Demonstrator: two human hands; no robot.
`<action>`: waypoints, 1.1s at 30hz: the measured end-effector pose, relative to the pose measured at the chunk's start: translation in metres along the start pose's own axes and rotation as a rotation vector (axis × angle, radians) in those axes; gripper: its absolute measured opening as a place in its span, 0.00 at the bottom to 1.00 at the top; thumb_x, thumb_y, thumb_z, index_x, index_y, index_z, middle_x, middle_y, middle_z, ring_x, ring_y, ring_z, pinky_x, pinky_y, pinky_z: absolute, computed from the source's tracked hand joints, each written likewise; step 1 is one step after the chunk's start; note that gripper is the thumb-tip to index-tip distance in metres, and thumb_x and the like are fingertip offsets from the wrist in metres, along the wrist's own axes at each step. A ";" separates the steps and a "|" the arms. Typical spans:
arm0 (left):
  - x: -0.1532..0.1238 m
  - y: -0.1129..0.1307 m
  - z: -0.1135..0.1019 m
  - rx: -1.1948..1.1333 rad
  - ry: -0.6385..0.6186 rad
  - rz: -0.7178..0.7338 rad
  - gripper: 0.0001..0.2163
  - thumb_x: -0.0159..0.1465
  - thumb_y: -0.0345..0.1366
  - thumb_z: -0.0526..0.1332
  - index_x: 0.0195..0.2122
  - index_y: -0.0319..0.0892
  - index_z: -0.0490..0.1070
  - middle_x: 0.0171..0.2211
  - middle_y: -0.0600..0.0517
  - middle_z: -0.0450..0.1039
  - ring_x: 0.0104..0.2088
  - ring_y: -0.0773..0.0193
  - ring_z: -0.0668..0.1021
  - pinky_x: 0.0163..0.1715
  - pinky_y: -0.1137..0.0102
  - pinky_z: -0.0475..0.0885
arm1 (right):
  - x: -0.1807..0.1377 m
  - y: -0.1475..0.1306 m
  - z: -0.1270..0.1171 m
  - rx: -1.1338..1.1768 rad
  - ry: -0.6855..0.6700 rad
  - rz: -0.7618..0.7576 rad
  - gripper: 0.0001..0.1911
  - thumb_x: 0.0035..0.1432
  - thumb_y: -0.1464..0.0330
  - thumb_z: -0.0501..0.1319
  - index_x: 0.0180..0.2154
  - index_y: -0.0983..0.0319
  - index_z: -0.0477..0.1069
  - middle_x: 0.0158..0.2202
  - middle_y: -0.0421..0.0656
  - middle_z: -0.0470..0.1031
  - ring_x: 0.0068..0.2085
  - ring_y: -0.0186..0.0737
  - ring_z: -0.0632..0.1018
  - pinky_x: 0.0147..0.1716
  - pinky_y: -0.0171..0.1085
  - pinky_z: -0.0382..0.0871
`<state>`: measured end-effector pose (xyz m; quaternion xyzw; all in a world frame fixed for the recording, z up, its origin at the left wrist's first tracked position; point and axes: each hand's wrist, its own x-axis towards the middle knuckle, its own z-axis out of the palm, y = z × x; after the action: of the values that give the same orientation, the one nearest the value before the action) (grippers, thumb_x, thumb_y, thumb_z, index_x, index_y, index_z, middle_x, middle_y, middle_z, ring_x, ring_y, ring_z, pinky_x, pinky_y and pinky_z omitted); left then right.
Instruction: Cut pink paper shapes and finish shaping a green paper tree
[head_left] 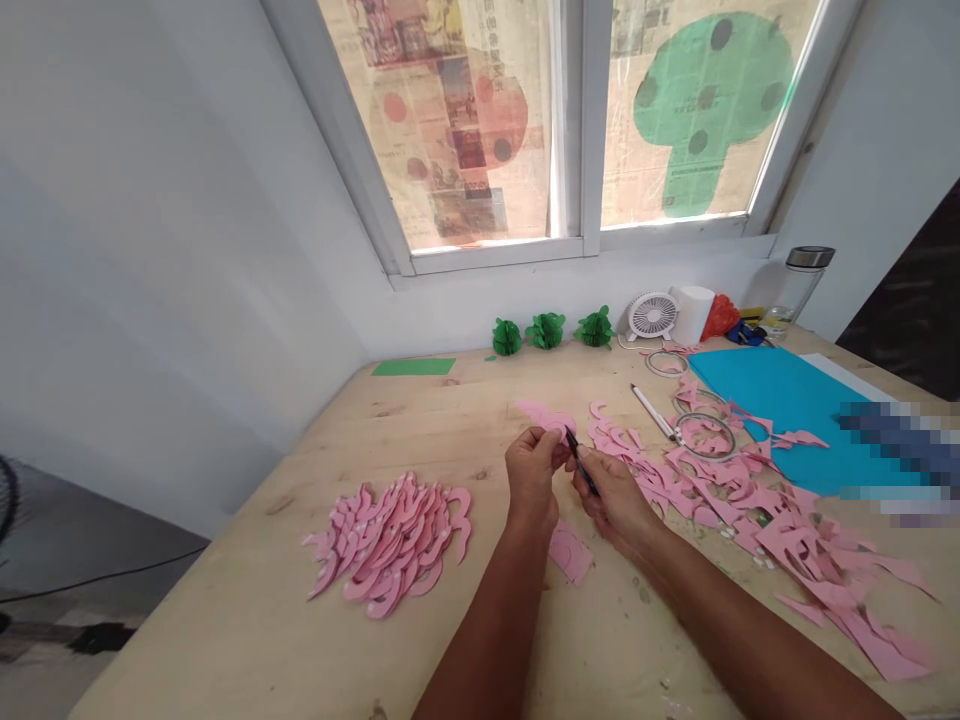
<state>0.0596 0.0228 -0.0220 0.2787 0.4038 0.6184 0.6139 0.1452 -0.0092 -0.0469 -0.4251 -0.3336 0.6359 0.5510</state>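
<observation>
My left hand (531, 474) is closed in a pinch on a pink foam piece (546, 416) held up over the wooden table (247, 610). My right hand (611, 492) is closed around a thin dark tool (577, 455) whose tip meets the pink piece. A small pink cut-out (570, 553) lies on the table right under my wrists. To the left sits a pile of curved pink cut-outs (394, 543).
Pink scraps (757, 500) cover the table to the right, over a blue sheet (787, 400). A pen (652, 411), tape rings (705, 435), a small white fan (652, 316), three green paper balls (546, 330) and a green card (414, 367) lie further back under the window.
</observation>
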 end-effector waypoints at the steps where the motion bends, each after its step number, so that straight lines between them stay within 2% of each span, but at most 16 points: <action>1: 0.000 0.001 0.000 0.002 -0.006 -0.001 0.13 0.44 0.33 0.64 0.17 0.40 0.57 0.14 0.59 0.61 0.14 0.74 0.65 0.19 0.76 0.61 | 0.000 0.000 0.000 0.002 0.001 -0.002 0.20 0.51 0.51 0.60 0.28 0.62 0.65 0.15 0.31 0.58 0.13 0.22 0.49 0.12 0.29 0.36; 12: -0.001 0.003 0.001 0.003 -0.013 -0.012 0.13 0.44 0.34 0.64 0.17 0.40 0.56 0.13 0.59 0.62 0.14 0.74 0.66 0.19 0.75 0.62 | -0.005 -0.008 0.003 -0.046 0.004 0.012 0.20 0.50 0.51 0.60 0.27 0.62 0.65 0.15 0.31 0.58 0.13 0.22 0.49 0.12 0.28 0.36; 28: -0.004 0.007 0.002 0.001 -0.029 -0.005 0.10 0.44 0.33 0.63 0.17 0.40 0.60 0.16 0.57 0.65 0.16 0.73 0.66 0.18 0.76 0.60 | -0.003 -0.003 0.003 -0.034 0.002 0.016 0.21 0.50 0.50 0.60 0.28 0.62 0.65 0.14 0.30 0.58 0.13 0.22 0.50 0.12 0.28 0.37; 33: -0.005 0.007 0.004 0.008 -0.017 -0.002 0.10 0.44 0.32 0.63 0.16 0.40 0.59 0.15 0.57 0.63 0.15 0.74 0.66 0.18 0.76 0.60 | -0.004 -0.002 0.003 -0.033 -0.009 0.007 0.20 0.51 0.50 0.60 0.29 0.62 0.66 0.15 0.31 0.59 0.12 0.22 0.50 0.11 0.28 0.36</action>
<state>0.0594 0.0192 -0.0130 0.2860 0.4013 0.6138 0.6168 0.1438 -0.0123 -0.0434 -0.4321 -0.3451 0.6342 0.5403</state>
